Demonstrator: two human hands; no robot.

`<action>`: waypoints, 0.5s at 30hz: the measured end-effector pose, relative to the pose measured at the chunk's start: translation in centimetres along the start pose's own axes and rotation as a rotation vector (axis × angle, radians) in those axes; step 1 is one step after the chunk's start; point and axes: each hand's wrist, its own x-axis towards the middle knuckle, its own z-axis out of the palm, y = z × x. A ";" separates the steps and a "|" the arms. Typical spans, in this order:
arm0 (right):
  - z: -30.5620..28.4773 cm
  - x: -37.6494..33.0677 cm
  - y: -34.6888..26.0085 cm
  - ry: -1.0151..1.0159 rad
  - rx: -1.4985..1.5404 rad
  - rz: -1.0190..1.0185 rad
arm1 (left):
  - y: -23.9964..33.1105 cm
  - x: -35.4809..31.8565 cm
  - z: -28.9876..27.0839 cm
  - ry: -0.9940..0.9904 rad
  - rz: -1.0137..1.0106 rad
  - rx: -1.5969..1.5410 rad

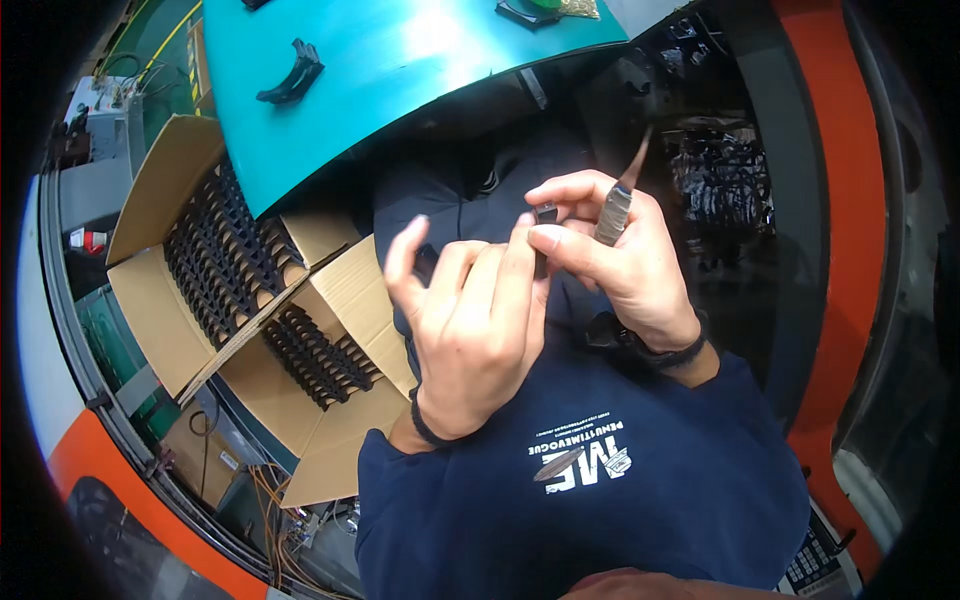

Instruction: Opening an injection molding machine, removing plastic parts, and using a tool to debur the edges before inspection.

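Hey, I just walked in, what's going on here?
A person's right hand pinches a small dark piece and also holds a pointed tool with a wrapped handle. The left hand is at the same piece, its grip partly hidden. A black curved part lies on the teal table; open cardboard boxes hold rows of black parts.

the teal tabletop (pixel 390 95) bears a curved black part (pixel 294 76) and, farther right, another dark piece (pixel 524 14).

White glare on the teal tabletop (pixel 390 80) beyond our left hand (pixel 475 325), deep shadow beside our right hand (pixel 625 250), curved blackened edges
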 end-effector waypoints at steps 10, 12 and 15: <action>-0.2 -0.1 -0.2 -0.053 0.079 0.004 | -0.2 0.2 -0.1 0.124 -0.006 -0.037; -0.4 -0.1 0.0 -0.056 0.070 -0.018 | 0.0 0.3 -0.1 0.131 -0.020 -0.047; -0.5 0.1 0.5 -0.060 0.047 -0.055 | -0.3 0.1 0.1 0.145 -0.003 -0.051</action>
